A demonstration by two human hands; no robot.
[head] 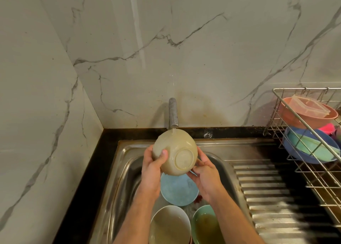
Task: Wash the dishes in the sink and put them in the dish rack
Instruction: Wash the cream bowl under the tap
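A beige bowl point(175, 152) is gripped upside down under the tap point(173, 116) above the sink point(127, 162) by the left hand point(152, 167) and right hand point(205, 171), fingers curled around its sides; it is best turned slowly until fully rinsed.

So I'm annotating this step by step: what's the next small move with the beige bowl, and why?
Probably turn the beige bowl rim-up under the tap. Both hands, left hand and right hand, hold it bottom-up, so water strikes only its outside.
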